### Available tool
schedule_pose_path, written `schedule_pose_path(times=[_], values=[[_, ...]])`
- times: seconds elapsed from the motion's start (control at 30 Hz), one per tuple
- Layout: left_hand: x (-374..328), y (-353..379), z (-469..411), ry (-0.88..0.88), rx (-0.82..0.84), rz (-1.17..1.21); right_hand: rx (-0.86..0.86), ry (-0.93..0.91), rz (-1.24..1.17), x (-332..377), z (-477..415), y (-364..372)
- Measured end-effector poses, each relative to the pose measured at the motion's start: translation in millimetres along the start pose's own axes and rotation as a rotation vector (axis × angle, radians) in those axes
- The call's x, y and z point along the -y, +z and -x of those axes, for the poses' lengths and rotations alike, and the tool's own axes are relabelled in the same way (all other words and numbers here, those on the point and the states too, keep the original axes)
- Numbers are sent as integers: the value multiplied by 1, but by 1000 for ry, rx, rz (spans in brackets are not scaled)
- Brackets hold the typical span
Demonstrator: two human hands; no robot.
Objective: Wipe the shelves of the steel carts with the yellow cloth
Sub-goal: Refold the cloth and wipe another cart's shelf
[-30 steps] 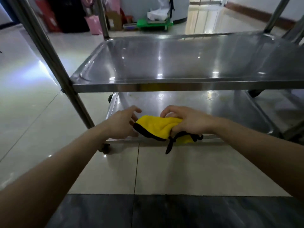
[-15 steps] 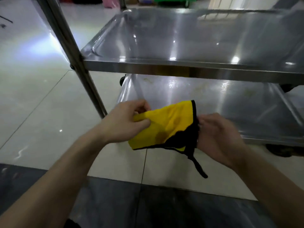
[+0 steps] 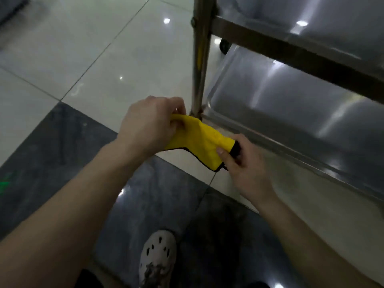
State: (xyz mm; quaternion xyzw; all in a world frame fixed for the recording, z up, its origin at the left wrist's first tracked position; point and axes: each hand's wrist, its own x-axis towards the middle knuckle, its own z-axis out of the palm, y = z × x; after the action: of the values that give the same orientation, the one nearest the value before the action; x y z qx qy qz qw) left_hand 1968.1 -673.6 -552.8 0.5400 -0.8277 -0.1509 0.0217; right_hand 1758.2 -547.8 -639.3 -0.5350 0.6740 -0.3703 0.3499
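The yellow cloth (image 3: 202, 142) with black trim is stretched between both hands in the air, in front of the steel cart's near left corner. My left hand (image 3: 151, 123) grips its left end with curled fingers. My right hand (image 3: 243, 163) pinches its right end at the black edge. The cart's lower shelf (image 3: 291, 109) lies to the right of the cloth, and the upper shelf (image 3: 311, 21) sits above it at the top right. The cloth touches neither shelf.
The cart's upright post (image 3: 200, 59) stands just behind the cloth. A black caster (image 3: 225, 46) shows under the cart. Pale floor tiles (image 3: 93, 48) spread to the left, dark tiles lie below, and a white perforated shoe (image 3: 158, 258) is near the bottom edge.
The cloth was lifted off the lower shelf's front edge and pulled out between both hands. The view has swung down and left, so the cart now sits at the right.
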Motion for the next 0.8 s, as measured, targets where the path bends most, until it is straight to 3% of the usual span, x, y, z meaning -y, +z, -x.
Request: schedule_pose_path(times=[0.17,0.37,0.57,0.8], values=[[15,2,30,-317,-159,164,60,6,59,73,5,16],[13,-19,130,-661,-113,631,248,-33,298,184,7,-4],[13,-127,197,-701,58,670,427,7,427,302,12,-45],[48,-328,192,-555,196,746,316,118,263,471,-9,-88]])
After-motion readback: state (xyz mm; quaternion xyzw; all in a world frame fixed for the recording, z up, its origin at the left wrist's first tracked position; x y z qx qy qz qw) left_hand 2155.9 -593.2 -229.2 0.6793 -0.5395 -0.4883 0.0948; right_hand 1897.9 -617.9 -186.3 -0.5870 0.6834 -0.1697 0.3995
